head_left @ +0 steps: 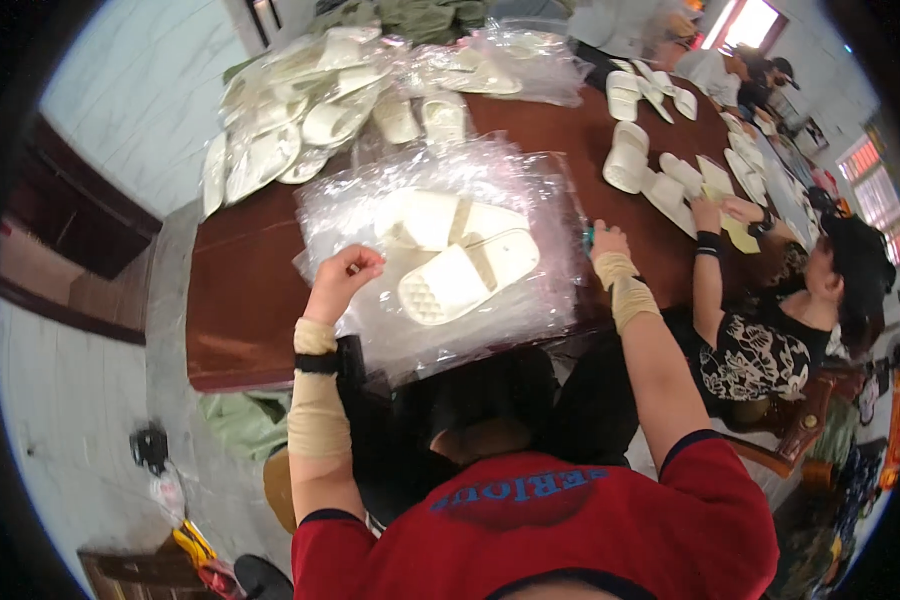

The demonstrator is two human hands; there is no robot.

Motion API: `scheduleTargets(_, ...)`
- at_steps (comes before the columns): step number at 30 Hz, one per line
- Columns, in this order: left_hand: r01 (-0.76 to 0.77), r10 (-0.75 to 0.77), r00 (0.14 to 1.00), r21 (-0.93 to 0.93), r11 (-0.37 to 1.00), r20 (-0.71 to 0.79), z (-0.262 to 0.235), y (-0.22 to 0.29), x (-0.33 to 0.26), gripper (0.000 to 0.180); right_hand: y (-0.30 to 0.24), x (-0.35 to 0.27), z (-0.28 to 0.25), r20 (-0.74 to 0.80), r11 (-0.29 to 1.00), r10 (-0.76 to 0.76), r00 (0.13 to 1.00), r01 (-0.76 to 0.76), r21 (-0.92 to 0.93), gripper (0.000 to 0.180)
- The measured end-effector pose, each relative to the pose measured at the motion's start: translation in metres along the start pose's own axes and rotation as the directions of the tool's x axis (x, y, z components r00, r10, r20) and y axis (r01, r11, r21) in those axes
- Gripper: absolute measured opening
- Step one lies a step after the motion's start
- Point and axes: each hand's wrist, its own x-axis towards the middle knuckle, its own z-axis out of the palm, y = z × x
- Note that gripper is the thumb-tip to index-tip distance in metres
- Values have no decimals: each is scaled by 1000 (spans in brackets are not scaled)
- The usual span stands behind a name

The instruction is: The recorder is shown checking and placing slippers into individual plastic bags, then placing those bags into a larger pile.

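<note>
On brown table point(240, 290): clear bags point(490, 180) under cream slippers point(460, 265), left hand point(345, 275) pinching.

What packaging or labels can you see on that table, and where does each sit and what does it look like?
Stack of clear plastic bags: table centre, under a pair of cream slippers, crinkled and see-through; left hand pinches its near edge, right hand rests at its right edge.
Bagged slippers: far left heap, glossy clear wraps over cream soles.
Yellow card: right side, flat, by a co-worker's hand.
</note>
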Motion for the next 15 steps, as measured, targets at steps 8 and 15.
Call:
scheduleTargets(8, -8, -7, 992, -119, 993, -126, 10, -5, 7, 9, 72, 40, 20, -119, 789, 247, 962, -128, 601, 69)
scheduleTargets(15, -42, 35, 987, -44, 998, -158, 2, 1, -4, 10, -96, -79, -123, -183, 535, -766, 617, 768, 352, 41)
